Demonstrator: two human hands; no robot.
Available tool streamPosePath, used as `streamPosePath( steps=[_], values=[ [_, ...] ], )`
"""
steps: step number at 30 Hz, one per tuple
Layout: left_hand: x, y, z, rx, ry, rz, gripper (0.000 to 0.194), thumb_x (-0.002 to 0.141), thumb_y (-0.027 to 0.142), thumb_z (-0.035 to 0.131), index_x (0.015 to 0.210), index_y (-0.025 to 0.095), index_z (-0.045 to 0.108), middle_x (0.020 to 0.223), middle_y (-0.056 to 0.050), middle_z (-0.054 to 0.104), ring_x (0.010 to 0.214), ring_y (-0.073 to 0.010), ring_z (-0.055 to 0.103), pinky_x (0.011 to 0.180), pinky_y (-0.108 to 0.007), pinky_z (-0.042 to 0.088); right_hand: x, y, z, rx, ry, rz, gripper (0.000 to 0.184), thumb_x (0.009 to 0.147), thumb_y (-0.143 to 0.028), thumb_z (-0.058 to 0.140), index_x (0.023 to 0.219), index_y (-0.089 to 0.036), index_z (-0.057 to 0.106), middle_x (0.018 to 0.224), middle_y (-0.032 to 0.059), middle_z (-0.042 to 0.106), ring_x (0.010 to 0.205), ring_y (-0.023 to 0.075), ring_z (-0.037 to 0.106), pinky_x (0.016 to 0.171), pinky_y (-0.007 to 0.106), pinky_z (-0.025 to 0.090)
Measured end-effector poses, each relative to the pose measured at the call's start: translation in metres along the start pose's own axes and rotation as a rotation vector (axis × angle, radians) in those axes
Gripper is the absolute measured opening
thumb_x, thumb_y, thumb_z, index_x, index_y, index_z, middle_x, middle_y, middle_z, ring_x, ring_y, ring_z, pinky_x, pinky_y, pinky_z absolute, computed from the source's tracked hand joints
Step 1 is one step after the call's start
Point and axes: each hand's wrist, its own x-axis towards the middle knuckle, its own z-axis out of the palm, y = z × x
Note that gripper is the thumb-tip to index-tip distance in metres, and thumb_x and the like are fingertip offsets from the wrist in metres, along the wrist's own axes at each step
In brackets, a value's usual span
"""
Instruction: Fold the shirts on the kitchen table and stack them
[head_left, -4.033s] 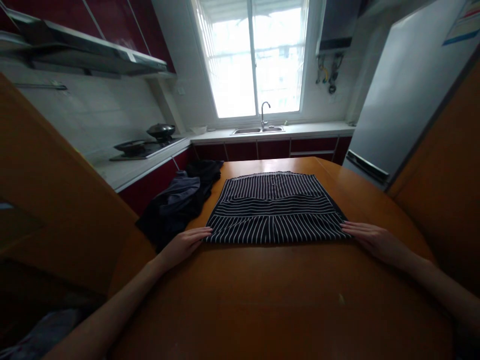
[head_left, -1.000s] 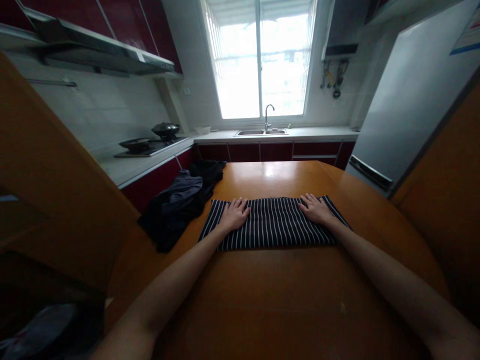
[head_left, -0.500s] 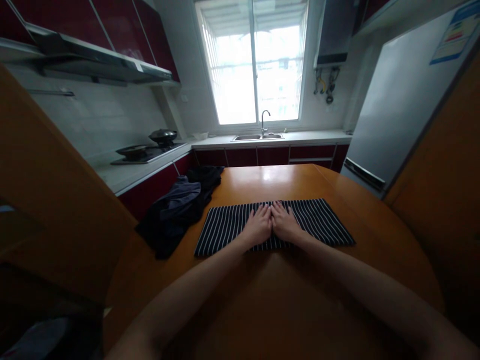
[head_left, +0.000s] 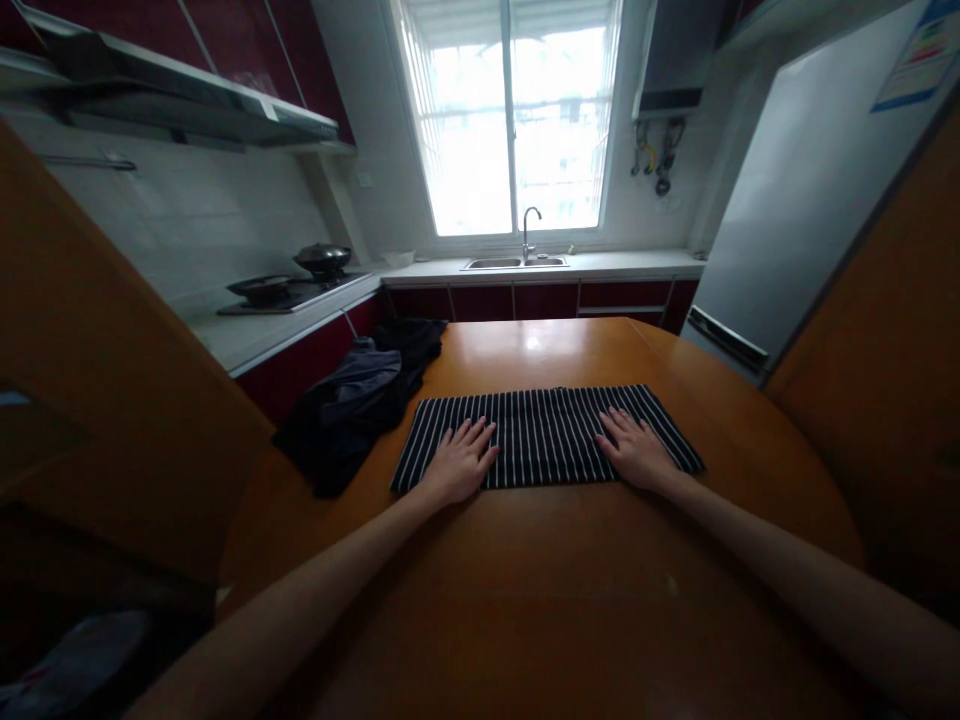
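Note:
A black cloth with white stripes [head_left: 546, 440], folded into a long flat rectangle, lies across the wooden table [head_left: 540, 570] in front of me. My left hand [head_left: 459, 460] rests flat on its left part, fingers spread. On the right part my right hand [head_left: 636, 450] lies palm down, its fingers apart too. Neither hand grips the fabric. Between them the stripes run front to back and look smooth.
A heap of dark clothes [head_left: 352, 400] lies at the table's left edge. Beyond the table are a counter with a sink [head_left: 517, 263] and a stove with a lidded pan [head_left: 322, 260]. A fridge [head_left: 795, 190] stands on the right.
My hands were side by side at the middle of the striped cloth. They have slid apart, the left one leftward and the right one rightward. The cloth stays in place.

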Motion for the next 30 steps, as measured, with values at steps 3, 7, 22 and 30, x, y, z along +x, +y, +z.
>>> streamPosePath(
  steps=[3,7,22,30],
  values=[
    [-0.023,-0.039,-0.003,0.041,-0.032,-0.080,0.058,0.106,0.050,0.022,0.159,0.027,0.029,0.167,-0.003,0.020,0.154,-0.0302,0.016,0.120,-0.053,0.019,-0.012,0.038,0.000,-0.043,-0.028,0.061,0.067,0.101,-0.050,0.025,0.158,-0.016,0.031,0.166,0.0097,0.024,0.153,0.0255,0.018,0.123,0.051,0.014],
    [-0.040,-0.070,-0.014,0.062,-0.109,-0.208,0.060,0.105,0.050,0.022,0.159,0.027,0.028,0.166,-0.008,0.019,0.153,-0.0342,0.017,0.116,-0.060,0.022,-0.016,0.056,-0.003,-0.066,-0.021,0.140,0.068,0.101,-0.050,0.021,0.157,-0.012,0.032,0.165,0.0119,0.024,0.154,0.0284,0.016,0.121,0.061,0.008],
    [0.125,0.069,0.013,-0.044,0.051,0.054,0.056,0.103,0.029,0.027,0.156,0.012,0.033,0.163,-0.012,0.031,0.151,-0.0275,0.026,0.121,-0.049,0.022,0.100,-0.088,0.011,0.056,-0.058,-0.198,0.059,0.101,-0.027,0.025,0.157,-0.010,0.030,0.164,0.0141,0.027,0.152,0.0266,0.023,0.120,0.057,0.018],
    [0.120,0.064,0.012,-0.068,0.061,0.023,0.056,0.105,0.042,0.023,0.157,0.023,0.034,0.163,-0.005,0.032,0.151,-0.0290,0.026,0.122,-0.052,0.019,0.111,-0.065,0.015,0.056,-0.079,-0.178,0.059,0.104,-0.039,0.023,0.158,-0.017,0.031,0.165,0.0094,0.026,0.153,0.0233,0.020,0.122,0.052,0.013]
  ],
)
